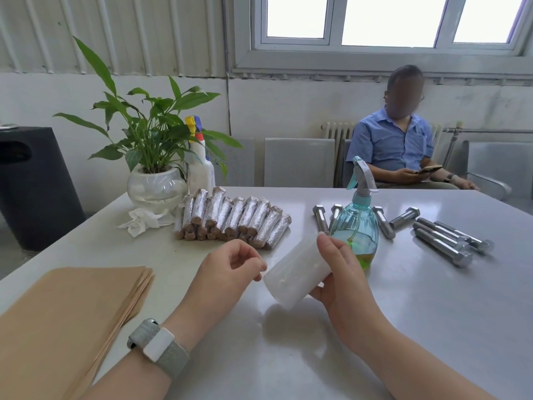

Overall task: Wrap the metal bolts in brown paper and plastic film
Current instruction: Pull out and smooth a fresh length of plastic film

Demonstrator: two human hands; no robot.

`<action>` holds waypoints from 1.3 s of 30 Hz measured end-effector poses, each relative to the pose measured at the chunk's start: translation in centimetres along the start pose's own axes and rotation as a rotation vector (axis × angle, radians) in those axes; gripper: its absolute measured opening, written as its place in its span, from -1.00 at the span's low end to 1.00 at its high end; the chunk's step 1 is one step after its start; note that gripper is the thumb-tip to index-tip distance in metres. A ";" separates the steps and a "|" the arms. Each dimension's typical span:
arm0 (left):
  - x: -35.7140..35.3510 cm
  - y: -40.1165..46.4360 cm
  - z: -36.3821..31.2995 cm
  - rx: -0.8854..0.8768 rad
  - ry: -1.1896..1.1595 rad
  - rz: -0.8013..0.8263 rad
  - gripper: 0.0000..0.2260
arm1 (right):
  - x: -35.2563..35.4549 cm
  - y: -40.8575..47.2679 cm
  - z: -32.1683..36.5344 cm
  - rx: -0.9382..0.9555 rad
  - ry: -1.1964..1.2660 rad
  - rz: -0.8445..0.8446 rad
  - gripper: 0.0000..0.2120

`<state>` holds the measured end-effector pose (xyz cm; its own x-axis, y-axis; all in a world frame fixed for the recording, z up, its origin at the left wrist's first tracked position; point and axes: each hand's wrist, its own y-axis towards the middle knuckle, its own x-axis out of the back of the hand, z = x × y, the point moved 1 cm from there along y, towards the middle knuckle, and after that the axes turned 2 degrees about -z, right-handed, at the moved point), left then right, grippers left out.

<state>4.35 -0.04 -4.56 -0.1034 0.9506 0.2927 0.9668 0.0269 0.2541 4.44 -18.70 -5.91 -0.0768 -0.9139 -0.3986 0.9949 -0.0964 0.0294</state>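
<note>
Above the grey table [403, 327], near its middle, the right hand [336, 272] grips a roll of plastic film [297, 274] lifted clear of the surface, thumb on the near side and fingers curled round the far end, so the roll slants from lower left to upper right. Just beside the roll's lower end, the left hand [230, 265] hovers with fingers loosely curled and thumb and forefinger drawn close together; whether they pinch a loose edge of film I cannot tell. A grey strap with a white tracker [158, 343] sits on the left wrist. To the left of that arm lies a stack of brown paper sheets [66, 316]. Beyond the hands, a heap of wrapped bolts [233, 219] lies in a row, brown paper showing at the ends under shiny film. Further right, bare metal bolts [444, 236] lie loose, some partly behind a teal spray bottle [357, 223] standing just past the right hand. At the far left corner stand a potted plant [153, 151], a white spray bottle [200, 163] and a crumpled tissue [141, 220]. Behind the table a seated person in a blue shirt [395, 145] holds a phone [429, 169].
</note>
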 end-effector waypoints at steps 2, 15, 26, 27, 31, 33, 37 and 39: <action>-0.2 0.0 0.1 0.011 -0.031 -0.058 -0.88 | 0.0 0.0 -0.1 -0.012 0.012 -0.002 -0.44; -0.5 0.0 0.5 -0.302 0.118 -0.253 -0.81 | -0.6 -1.0 1.7 -0.132 -0.711 0.429 -0.55; -0.6 -0.7 0.2 -0.461 0.199 -0.112 -0.86 | -0.6 -1.1 1.9 -0.020 -0.712 0.487 -0.90; -0.6 -0.7 0.2 -0.458 0.191 -0.116 -0.86 | -0.7 -1.1 2.0 -0.007 -0.708 0.494 -0.90; -0.6 -0.7 0.0 -0.438 0.175 -0.129 -0.86 | -0.9 -1.0 2.3 0.125 -0.718 0.515 -0.89; -0.6 -0.7 -0.1 -0.436 0.180 -0.137 -0.85 | -0.9 -1.0 2.5 0.163 -0.725 0.528 -0.89; -0.2 -0.5 -0.3 -0.426 0.187 -0.082 -0.79 | -0.7 -0.7 3.0 0.185 -0.715 0.526 -0.90; 0.2 -0.3 -0.6 -0.441 0.208 -0.027 -0.69 | -0.7 -0.6 3.0 0.191 -0.702 0.525 -0.90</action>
<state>3.92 -0.05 -4.07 -0.2151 0.8682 0.4471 0.7768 -0.1253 0.6172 3.67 -19.16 -2.86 0.3004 -0.8833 0.3598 0.8901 0.3952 0.2271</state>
